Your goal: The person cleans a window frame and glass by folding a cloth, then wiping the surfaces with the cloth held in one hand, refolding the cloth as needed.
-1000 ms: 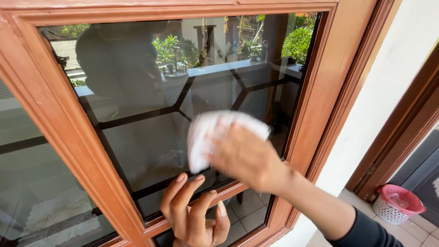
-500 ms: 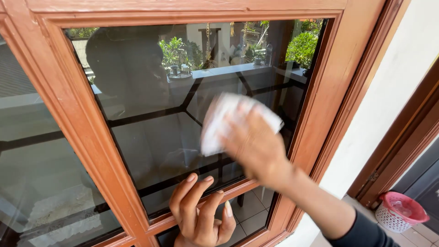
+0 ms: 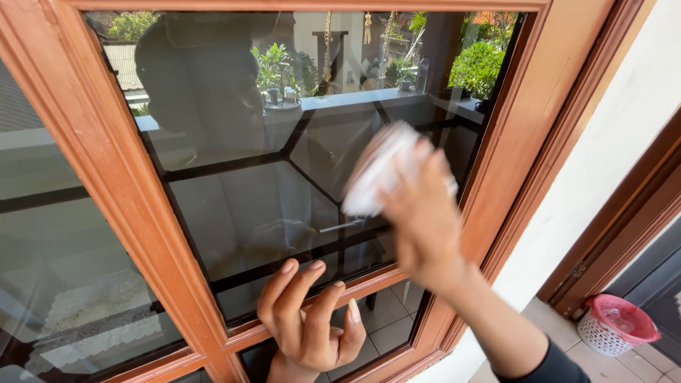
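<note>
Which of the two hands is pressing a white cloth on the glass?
The right hand presses the white cloth on the window pane. The left hand holds nothing; its fingers rest on the lower wooden bar.

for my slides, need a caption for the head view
Right hand presses a white cloth on the window pane; left hand rests on the wooden frame.

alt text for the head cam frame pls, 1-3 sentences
A person's right hand presses a white cloth against the glass pane of an orange-brown wooden window frame, while the left hand rests on the lower crossbar. A pink basket sits on the floor at right.
</note>
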